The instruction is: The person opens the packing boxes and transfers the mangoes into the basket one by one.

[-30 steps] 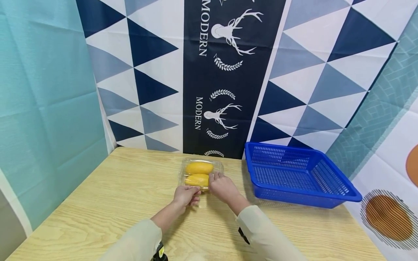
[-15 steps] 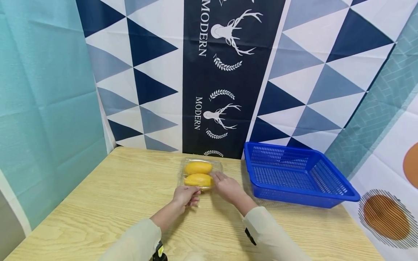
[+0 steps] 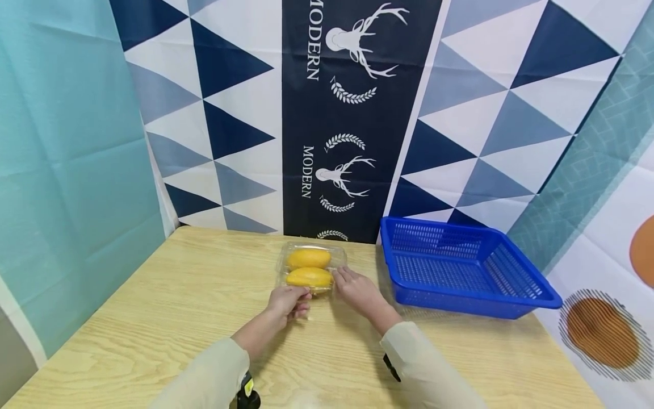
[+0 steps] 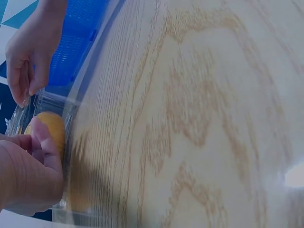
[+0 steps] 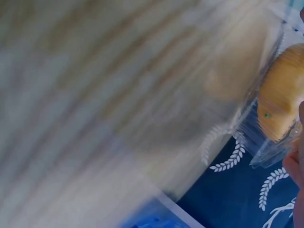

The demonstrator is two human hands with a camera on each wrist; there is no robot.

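Observation:
Two yellow mangoes (image 3: 309, 277) lie one behind the other in a clear plastic clamshell box (image 3: 339, 257) near the table's back edge. My left hand (image 3: 289, 302) pinches the box's front edge, thumb and index finger together. At the box's right side is my right hand (image 3: 357, 289); in the left wrist view, its fingertips pinch the clear plastic rim. One mango (image 5: 282, 92) shows through the plastic in the right wrist view, with a small green mark. Only a sliver of the right hand enters that view.
A blue perforated plastic basket (image 3: 470, 304) stands at the right, beside the box and against the back. Patterned cloth (image 3: 357, 119) hangs behind the wooden table (image 3: 204, 284), and a teal cloth (image 3: 82, 170) hangs on the left.
The right hand has moved right, from the front mango to the box's right edge, uncovering more of that mango. My left hand keeps its place at the front edge. The head view shifts slightly.

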